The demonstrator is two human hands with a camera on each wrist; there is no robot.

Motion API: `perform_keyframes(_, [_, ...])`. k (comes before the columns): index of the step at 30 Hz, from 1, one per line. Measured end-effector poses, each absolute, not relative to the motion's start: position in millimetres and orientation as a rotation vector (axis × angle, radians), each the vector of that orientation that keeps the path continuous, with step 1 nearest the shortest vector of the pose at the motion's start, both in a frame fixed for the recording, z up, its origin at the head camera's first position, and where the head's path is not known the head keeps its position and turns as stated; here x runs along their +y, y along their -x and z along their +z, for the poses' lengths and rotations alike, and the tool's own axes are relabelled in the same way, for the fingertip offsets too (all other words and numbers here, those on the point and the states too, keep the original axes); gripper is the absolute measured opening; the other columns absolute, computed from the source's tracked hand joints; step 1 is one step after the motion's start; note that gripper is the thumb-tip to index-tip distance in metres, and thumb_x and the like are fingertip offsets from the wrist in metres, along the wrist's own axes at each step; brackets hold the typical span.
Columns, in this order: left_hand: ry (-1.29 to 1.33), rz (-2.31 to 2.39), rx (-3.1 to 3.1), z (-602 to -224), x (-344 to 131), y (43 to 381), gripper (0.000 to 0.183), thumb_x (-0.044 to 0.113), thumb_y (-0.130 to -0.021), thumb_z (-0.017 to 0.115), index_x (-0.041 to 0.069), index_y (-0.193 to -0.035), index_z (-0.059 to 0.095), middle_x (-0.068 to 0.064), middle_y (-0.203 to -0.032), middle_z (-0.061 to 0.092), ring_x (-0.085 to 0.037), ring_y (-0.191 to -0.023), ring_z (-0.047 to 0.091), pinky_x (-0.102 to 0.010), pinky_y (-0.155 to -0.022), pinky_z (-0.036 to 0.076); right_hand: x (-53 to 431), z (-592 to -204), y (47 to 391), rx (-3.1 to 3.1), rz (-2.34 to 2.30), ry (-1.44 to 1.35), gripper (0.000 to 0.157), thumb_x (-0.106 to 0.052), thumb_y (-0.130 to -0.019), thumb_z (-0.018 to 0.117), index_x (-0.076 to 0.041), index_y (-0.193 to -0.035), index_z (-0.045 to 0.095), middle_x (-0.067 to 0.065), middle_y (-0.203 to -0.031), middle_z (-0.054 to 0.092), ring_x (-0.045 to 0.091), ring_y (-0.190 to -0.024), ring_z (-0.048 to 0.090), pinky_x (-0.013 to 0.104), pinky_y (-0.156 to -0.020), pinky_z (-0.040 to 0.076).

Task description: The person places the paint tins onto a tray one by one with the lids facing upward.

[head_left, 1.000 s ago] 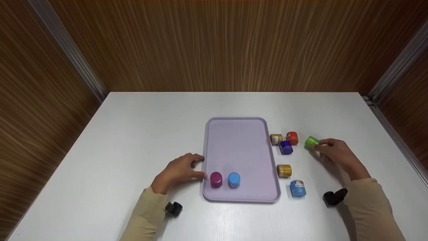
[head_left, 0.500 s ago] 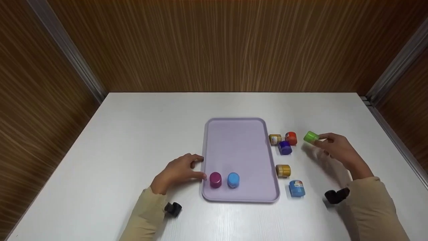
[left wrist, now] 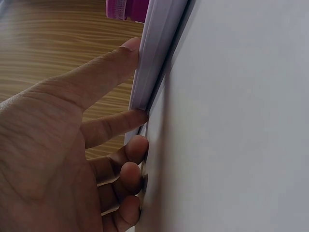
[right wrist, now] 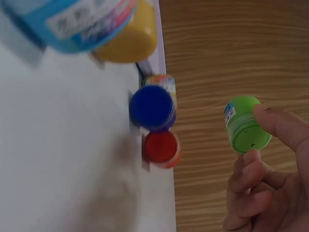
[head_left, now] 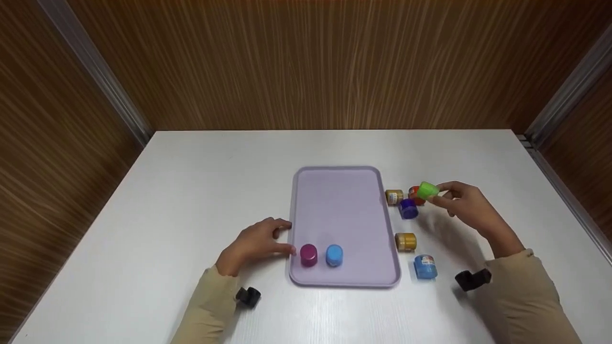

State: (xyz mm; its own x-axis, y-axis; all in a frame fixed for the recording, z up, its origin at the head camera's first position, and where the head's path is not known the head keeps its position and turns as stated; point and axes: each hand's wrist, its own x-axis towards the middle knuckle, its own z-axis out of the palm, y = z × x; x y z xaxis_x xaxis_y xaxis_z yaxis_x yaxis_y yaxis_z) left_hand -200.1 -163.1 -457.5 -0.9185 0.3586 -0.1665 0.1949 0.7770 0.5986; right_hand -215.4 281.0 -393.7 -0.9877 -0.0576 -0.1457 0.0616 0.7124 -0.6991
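Pinching mid-air w/ thumb + fingertips (right wrist: 252,156) of R hand (head_left: 466,205), curling lower fingers; resting L hand (head_left: 256,243) low, spreading thumb apart fr. index.

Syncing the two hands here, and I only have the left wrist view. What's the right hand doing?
Observer: The right hand pinches a green jar, held up off the table.

Operator: I see a magenta jar past the tray rim. Anything next to it?

Observer: A light-blue jar sits on the tray, just to its right.

Operator: Other jars, outside the tray?

Observer: Five, right of it: a gold jar, a second gold jar, a red jar, a dark-blue jar and a labelled blue jar.
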Motion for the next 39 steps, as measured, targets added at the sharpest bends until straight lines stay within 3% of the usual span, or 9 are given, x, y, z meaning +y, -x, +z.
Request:
perform_keyframes(14, [-0.423,0.884,2.679,-457,-162,201,0.071,0.047,-0.071,0.081,0.016,-0.131,0.06,0.001,-0.089,0.052,-0.015,-0.084,0.047,-0.032,-0.074,0.039,242,-381,198,2.722,-1.191,0.208,0.049,-0.031,-0.092,0.065,0.005,-0.123,0.053,0.012,-0.091,0.063,0.011,-0.069,0.057,0.026,-0.06,0.047])
perform_keyframes(19, [-0.422,0.871,2.682,-457,-163,201,0.071,0.048,-0.071,0.081,0.017,-0.131,0.06,0.001,-0.089,0.052,-0.015,-0.083,0.046,-0.032,-0.074,0.039,231,-383,194,2.692,-1.204,0.263,0.044,-0.027,-0.091,0.066,0.004,-0.119,0.055,0.013,-0.093,0.064,0.019,-0.074,0.062,0.026,-0.059,0.048])
perform_keyframes(33, [-0.42,0.873,2.687,-457,-164,199,0.07,0.046,-0.072,0.081,0.016,-0.131,0.06,0.0,-0.088,0.052,-0.015,-0.083,0.047,-0.031,-0.072,0.039,212,-395,185,2.61,-1.254,0.354,0.041,-0.02,-0.09,0.068,0.006,-0.118,0.054,0.018,-0.104,0.065,0.019,-0.09,0.061,0.021,-0.071,0.052])
perform_keyframes(39, [-0.422,0.868,2.689,-459,-165,200,0.069,0.047,-0.072,0.08,0.016,-0.131,0.06,0.0,-0.088,0.052,-0.014,-0.082,0.046,-0.03,-0.071,0.038,204,-396,181,2.589,-1.252,0.372,0.04,-0.018,-0.088,0.069,0.006,-0.118,0.056,0.016,-0.099,0.067,0.019,-0.085,0.058,0.022,-0.065,0.051])
